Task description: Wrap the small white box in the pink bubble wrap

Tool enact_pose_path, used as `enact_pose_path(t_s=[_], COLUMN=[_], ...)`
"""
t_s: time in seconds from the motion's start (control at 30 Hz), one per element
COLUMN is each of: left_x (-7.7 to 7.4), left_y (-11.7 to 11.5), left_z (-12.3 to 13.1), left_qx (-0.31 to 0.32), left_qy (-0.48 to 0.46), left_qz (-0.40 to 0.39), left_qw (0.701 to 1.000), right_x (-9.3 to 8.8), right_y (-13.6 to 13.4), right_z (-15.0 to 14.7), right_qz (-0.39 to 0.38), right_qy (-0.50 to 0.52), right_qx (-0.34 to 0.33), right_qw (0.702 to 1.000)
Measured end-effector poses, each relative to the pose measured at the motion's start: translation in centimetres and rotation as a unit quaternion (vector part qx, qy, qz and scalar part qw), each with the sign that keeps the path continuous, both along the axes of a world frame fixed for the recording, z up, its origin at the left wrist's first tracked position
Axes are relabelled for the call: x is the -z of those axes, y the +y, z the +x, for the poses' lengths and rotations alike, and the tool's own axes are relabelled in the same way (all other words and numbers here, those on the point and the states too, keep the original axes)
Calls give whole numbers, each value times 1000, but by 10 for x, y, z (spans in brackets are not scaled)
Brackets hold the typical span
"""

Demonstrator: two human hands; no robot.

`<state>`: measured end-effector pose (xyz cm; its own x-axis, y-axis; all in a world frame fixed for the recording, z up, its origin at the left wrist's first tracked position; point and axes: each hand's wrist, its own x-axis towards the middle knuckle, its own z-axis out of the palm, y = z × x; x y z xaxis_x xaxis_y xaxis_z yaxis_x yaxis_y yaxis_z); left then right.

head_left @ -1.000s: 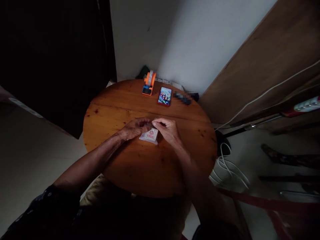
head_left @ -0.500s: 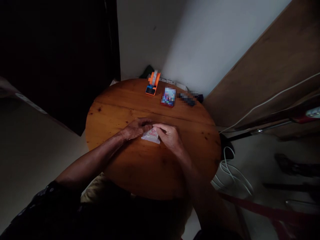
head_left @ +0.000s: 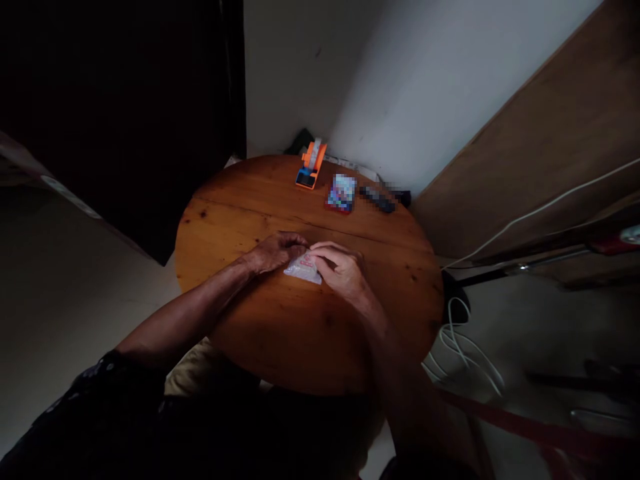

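Observation:
A small clear plastic packet with red print lies on the round wooden table, near its middle. My left hand rests on the table with its fingers curled, pinching the packet's upper left edge. My right hand lies over the packet's right side, fingers bent and pressed onto it. The two hands meet at the packet's top edge, and most of the packet is hidden under them.
At the table's far edge stand an orange tape dispenser, a phone with a lit screen and a dark object. White cables coil on the floor at right. A wooden board leans against the wall.
My right hand has slid left over the packet, covering more of its red print. My left hand has kept its pinch. The view has shifted slightly.

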<state>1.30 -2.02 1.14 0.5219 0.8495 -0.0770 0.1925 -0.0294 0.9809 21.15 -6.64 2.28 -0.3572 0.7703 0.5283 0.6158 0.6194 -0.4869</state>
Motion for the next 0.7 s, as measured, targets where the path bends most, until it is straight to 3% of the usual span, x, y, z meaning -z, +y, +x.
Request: enact_pose_path(t_s=[0.3,0.5,0.7], left_x=[-4,-3,-2], left_y=[-3,-4,-2], left_z=[0,0,0], left_qx=[-15,-17,-12], left_qy=[3,-9,-7], left_qz=[13,16,35], left_qw=[1000,1000,999], right_x=[-9,-8,-4], right_y=[-1,-1,-1], right_z=[8,6,2], right_qz=[51,76,56], right_qy=[-106,-101,-89], right_qx=[-25,-51,-50], right_qw=[993,991,993])
